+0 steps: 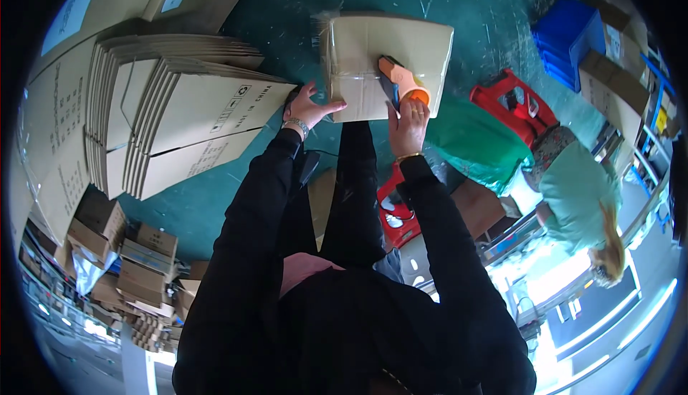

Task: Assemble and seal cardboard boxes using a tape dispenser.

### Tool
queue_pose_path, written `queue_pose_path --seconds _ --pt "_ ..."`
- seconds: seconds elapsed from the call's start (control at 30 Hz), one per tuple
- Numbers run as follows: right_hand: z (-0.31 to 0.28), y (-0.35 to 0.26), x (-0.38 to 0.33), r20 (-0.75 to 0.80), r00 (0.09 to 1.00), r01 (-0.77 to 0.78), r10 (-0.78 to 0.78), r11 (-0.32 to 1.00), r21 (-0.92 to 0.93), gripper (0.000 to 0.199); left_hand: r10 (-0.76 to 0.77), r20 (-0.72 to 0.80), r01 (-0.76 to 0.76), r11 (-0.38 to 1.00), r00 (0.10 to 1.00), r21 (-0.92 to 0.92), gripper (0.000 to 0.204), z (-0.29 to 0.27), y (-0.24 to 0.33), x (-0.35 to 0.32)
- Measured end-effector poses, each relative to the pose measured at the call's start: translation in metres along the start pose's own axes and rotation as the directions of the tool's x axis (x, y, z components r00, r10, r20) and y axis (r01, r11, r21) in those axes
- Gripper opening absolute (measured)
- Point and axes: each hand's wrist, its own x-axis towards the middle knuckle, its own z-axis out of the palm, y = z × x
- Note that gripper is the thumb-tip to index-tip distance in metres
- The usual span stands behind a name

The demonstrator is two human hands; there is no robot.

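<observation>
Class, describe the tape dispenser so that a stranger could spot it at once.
From the teal floor at the top, find the tan carton right of the flattened stack. The tape dispenser is over the carton's face, held in the right hand. Its orange body and round end set it apart from the tan cardboard.

Right fingers [408,112] on tape dispenser [403,79]

Black sleeves [247,230], black trousers [356,198], pink cloth [304,272] between (a metallic band [297,126] on each wrist)
</observation>
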Motion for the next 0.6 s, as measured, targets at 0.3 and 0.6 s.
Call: queue_pose_path --seconds 0.3,0.6 --pt "-0.041 0.008 0.132 0.322 0.942 -0.206 0.098 0.924 0.321 0.042 -0.125 -0.487 -0.044 0.946 0.864 -0.321 0.108 0.046 -0.064 -0.047" --pt "0.087 -0.007 0.265 0.873 0.474 -0.701 0.114 0.648 0.296 0.084 -0.366 -0.017 -0.041 -0.058 0.93 -0.997 0.045 0.127 -0.062 -0.122"
